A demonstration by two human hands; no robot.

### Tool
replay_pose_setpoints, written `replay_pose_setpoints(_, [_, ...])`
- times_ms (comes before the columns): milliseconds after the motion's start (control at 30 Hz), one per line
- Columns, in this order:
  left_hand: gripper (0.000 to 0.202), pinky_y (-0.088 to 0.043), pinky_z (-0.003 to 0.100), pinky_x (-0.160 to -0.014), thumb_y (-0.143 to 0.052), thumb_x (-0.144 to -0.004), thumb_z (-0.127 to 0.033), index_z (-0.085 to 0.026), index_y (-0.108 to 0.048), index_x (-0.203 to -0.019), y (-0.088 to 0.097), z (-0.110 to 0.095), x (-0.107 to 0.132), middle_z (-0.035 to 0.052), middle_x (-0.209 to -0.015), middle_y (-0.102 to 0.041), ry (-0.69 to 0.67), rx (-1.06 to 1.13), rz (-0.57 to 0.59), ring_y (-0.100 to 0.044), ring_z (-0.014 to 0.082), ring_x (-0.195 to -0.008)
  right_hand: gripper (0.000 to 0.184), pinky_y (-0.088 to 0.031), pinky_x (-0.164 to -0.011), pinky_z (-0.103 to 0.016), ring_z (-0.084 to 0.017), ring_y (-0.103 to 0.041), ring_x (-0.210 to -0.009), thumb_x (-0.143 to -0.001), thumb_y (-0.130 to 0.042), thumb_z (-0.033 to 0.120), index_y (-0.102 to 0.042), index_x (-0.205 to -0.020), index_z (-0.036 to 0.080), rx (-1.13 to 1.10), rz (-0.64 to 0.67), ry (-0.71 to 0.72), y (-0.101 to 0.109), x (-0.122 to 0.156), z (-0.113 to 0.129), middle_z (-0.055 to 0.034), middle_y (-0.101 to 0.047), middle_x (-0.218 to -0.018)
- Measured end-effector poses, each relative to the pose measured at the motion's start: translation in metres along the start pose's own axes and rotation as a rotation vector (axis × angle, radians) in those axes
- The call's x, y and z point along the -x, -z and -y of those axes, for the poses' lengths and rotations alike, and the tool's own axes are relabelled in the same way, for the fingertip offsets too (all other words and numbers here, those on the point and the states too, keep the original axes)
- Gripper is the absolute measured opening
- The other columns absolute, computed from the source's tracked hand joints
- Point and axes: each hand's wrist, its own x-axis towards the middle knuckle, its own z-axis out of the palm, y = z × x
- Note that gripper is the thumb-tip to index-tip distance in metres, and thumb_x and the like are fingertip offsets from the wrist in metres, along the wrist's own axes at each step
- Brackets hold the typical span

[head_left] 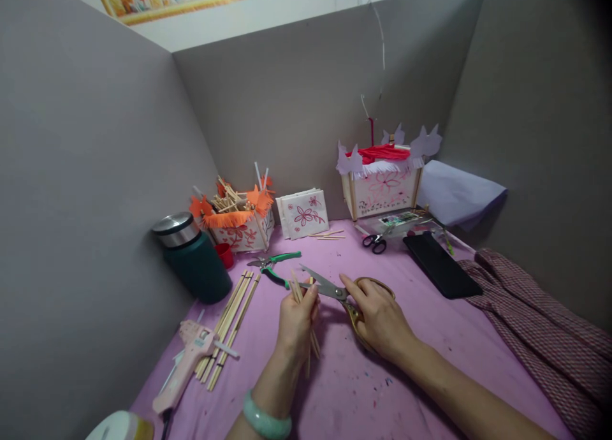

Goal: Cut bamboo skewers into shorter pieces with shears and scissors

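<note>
My left hand (297, 319), with a pale green bangle (266, 419) at the wrist, is closed around a few thin wooden sticks (313, 344) that poke out above and below the fist. My right hand (382, 315) grips gold-handled scissors (352, 314). Their blades are spread and point left, reaching the sticks' upper part at my left thumb; whether they touch a stick I cannot tell. Just beyond my left hand lie green-handled pruning shears (272, 271). Bundled wooden sticks (227, 338) rest to the left, with a pink glue gun (189, 360) beside them.
A dark green bottle (198, 261) and red cup (224, 255) stand at left. Behind are an orange-fringed box (239, 231) of sticks, flower-drawn panels (306, 213) and a decorated box lantern (382, 191). Small black scissors (375, 242), a black phone (442, 264) and patterned cloth (540, 325) lie right.
</note>
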Motion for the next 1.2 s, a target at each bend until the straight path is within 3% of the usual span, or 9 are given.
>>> replay_pose_setpoints(333, [0.048,-0.017,0.019,-0.036,-0.067,-0.066,-0.055,-0.016,-0.045,-0.049,-0.0015,0.0038,-0.005,-0.0076,-0.037,-0.035,-0.021,-0.123,-0.099,-0.027,0.0031,-0.033,0.053,-0.042,-0.081,-0.035,-0.022,-0.052,-0.089,-0.082,-0.05,0.02,-0.045,-0.134,0.017,0.0,-0.07,0.004,0.0025,-0.0015,0.0003,-0.0097,-0.056,-0.097])
replay_pose_setpoints(533, [0.044,-0.018,0.018,-0.038,-0.074,-0.06,-0.051,-0.015,-0.049,-0.057,0.0001,0.0025,-0.0025,-0.0083,-0.043,-0.038,-0.025,0.007,-0.06,-0.027,0.0028,-0.037,0.053,-0.041,-0.081,-0.034,-0.022,-0.051,-0.088,-0.081,-0.049,0.019,-0.045,-0.134,0.018,0.008,-0.031,0.011,-0.0003,0.001,0.0009,-0.0095,-0.055,-0.097])
replay_pose_setpoints(800, [0.048,-0.017,0.02,-0.037,-0.071,-0.062,-0.055,-0.016,-0.044,-0.05,-0.0011,0.0029,-0.0052,-0.0079,-0.04,-0.035,-0.032,-0.086,-0.108,-0.027,0.0032,-0.036,0.053,-0.041,-0.08,-0.035,-0.023,-0.051,-0.089,-0.082,-0.049,0.019,-0.044,-0.135,0.016,0.014,-0.066,0.003,0.0013,-0.0005,0.0011,-0.0105,-0.055,-0.096])
replay_pose_setpoints(1000, [0.04,-0.015,0.019,-0.037,-0.073,-0.063,-0.049,-0.015,-0.052,-0.067,0.0016,0.001,-0.0033,-0.0107,-0.043,-0.032,0.013,0.046,-0.015,-0.022,0.0029,-0.037,0.054,-0.041,-0.081,-0.035,-0.023,-0.051,-0.089,-0.08,-0.049,0.019,-0.045,-0.134,0.017,0.015,-0.046,0.022,-0.0013,0.0012,0.0019,-0.0103,-0.055,-0.096])
replay_pose_setpoints(1100, [0.041,-0.015,0.02,-0.037,-0.072,-0.063,-0.05,-0.016,-0.05,-0.063,0.0025,-0.002,-0.0019,-0.0103,-0.043,-0.032,0.041,0.038,0.012,-0.02,0.0029,-0.036,0.055,-0.041,-0.081,-0.035,-0.023,-0.051,-0.089,-0.08,-0.049,0.018,-0.044,-0.135,0.017,0.008,-0.033,0.027,-0.0021,0.0015,0.0013,-0.0104,-0.055,-0.097])
replay_pose_setpoints(1200, [0.044,-0.015,0.02,-0.037,-0.072,-0.061,-0.053,-0.016,-0.049,-0.056,0.0031,-0.003,-0.0024,-0.0089,-0.042,-0.033,0.012,-0.06,-0.045,-0.022,0.003,-0.037,0.055,-0.041,-0.081,-0.035,-0.023,-0.051,-0.09,-0.081,-0.049,0.019,-0.043,-0.135,0.018,-0.001,-0.01,0.022,-0.0007,0.001,0.001,-0.0099,-0.055,-0.097])
